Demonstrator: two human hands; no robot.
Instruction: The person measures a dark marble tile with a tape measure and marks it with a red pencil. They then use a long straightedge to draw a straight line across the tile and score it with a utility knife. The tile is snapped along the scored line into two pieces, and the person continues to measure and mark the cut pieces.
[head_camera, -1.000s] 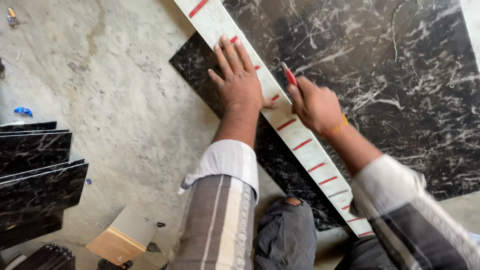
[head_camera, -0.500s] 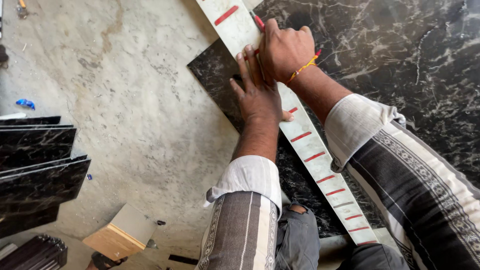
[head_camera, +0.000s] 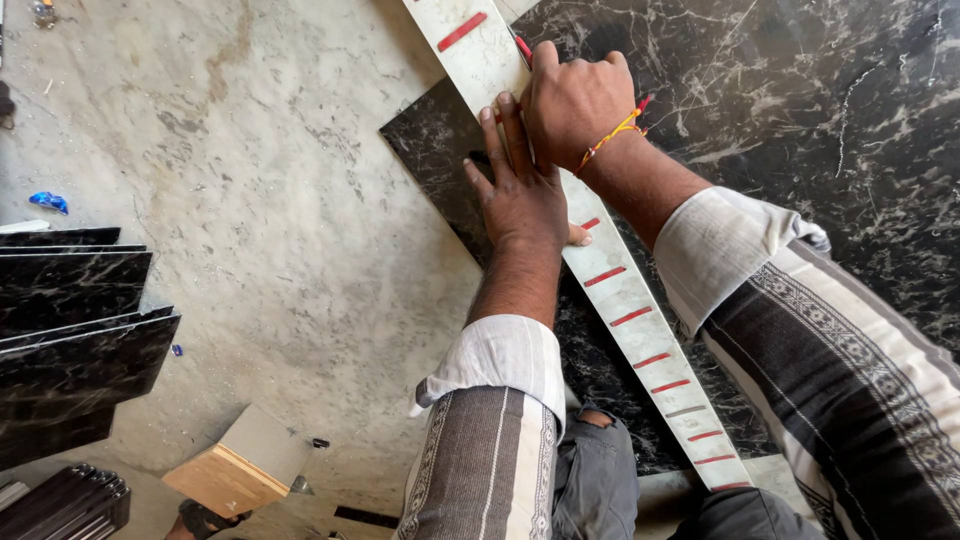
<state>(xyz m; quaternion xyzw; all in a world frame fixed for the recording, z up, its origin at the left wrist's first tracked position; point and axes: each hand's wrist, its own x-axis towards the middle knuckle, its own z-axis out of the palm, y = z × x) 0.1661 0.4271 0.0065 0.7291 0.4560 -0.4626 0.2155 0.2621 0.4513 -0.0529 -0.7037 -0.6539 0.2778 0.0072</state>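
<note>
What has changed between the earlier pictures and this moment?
The right hand, closed on a red marker, moved up along the white straightedge and crossed above the left hand. The left hand stayed flat, pressing the straightedge on the black marble slab.

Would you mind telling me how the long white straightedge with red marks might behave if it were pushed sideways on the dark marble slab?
The straightedge lies flat and straight, so it is probably stiff. The slab looks polished, so it may slide easily; the left hand pressing flat on it suggests the same. Being long and narrow, it would likely pivot if pushed at one end. The right hand holds a red marker against its edge.
</note>
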